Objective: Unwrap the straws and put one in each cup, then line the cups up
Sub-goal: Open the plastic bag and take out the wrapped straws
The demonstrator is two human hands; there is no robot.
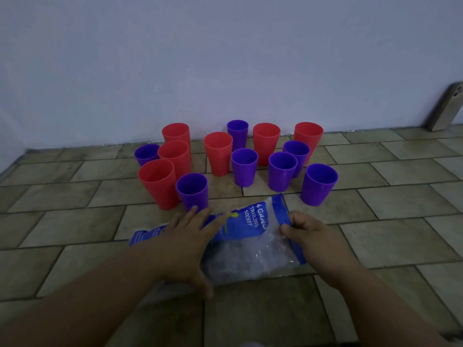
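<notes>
Left hand (186, 242) lies flat on the plastic bag (250, 249), fingers straight and apart, apparently pinning it to the floor (75, 221). Right hand (308, 236) has its fingers clamped on the bag's 3 o'clock edge, likely to open it. Straws not discernible inside. Empty cups (244, 166) stand clustered at 12 o'clock.

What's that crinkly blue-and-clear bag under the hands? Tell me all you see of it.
The plastic bag is thin, crinkled film, clear in the middle with blue printed bands, one reading "TRAILING SOCKET". It lies on the tiled floor just in front of the cups. The left hand rests on it with straight fingers; the right hand pinches its blue right edge. Its contents cannot be made out.
</notes>
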